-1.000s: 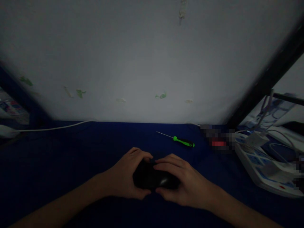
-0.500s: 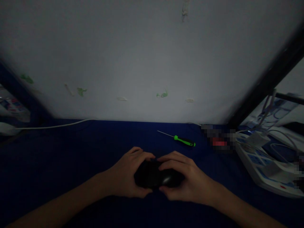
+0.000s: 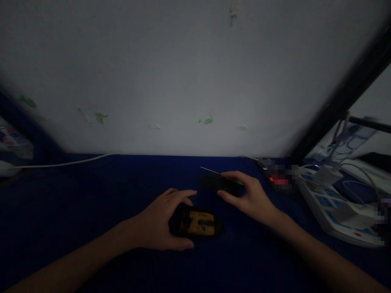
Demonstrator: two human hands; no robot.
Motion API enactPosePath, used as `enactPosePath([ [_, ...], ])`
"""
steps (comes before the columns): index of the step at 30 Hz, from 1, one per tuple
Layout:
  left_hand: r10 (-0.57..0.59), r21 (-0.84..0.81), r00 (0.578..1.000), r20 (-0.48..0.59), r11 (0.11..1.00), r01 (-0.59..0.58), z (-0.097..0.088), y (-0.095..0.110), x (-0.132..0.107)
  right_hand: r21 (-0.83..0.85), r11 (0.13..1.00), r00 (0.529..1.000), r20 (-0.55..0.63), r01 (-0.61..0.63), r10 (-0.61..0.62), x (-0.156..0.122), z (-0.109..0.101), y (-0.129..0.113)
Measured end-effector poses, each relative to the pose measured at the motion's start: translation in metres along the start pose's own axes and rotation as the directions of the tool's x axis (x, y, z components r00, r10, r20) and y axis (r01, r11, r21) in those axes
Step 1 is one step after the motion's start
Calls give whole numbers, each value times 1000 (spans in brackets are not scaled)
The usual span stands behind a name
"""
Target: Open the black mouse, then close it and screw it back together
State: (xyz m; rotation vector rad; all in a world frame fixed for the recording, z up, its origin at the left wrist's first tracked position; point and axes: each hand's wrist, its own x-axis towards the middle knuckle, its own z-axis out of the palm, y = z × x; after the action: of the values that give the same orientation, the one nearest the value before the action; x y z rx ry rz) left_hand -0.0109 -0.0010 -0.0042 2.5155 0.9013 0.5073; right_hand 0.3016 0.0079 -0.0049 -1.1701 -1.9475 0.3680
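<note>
A black mouse base (image 3: 197,222) with its yellowish circuit board laid bare rests on the dark blue cloth (image 3: 91,195). My left hand (image 3: 161,221) grips its left end with fingers curled over it. Farther back, my right hand (image 3: 249,195) pinches the black top shell of the mouse (image 3: 215,182), held just above the cloth. The shell covers most of a green-handled screwdriver (image 3: 210,171); only the thin shaft and a bit of green by my fingers show.
A white wall (image 3: 183,73) rises behind the cloth. A white cable (image 3: 61,164) runs along its base at the left. A white power strip (image 3: 339,209) with plugs and cords lies at the right, beside a dark bed post (image 3: 342,101).
Both hands were closed round the whole mouse. Now my right hand has lifted the top shell off and carried it back and right, over the screwdriver. The circuit board is uncovered.
</note>
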Motion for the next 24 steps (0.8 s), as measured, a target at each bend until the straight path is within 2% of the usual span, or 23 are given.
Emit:
enactPosePath([
  [6,75,-23,994,73,997,-74,-8,-4,-1,-235,971,989,149,52,-17,-2,9,13],
  [11,156,-53,987,27,987,-155,-12,-9,1,-275,955,981,180,114,-65,0,7,6],
  [15,192,-45,981,-7,980,-193,-8,-6,4,-218,960,978,145,177,-147,-2,5,-6],
  [19,201,-18,979,-26,979,-201,4,3,5,-87,948,944,159,305,-289,-12,8,-30],
  [21,219,9,975,-28,976,-219,7,6,5,-25,944,922,224,330,-316,-18,11,-42],
  [24,259,41,963,-68,966,-257,7,7,5,-20,954,905,324,299,-277,-24,18,-53],
])
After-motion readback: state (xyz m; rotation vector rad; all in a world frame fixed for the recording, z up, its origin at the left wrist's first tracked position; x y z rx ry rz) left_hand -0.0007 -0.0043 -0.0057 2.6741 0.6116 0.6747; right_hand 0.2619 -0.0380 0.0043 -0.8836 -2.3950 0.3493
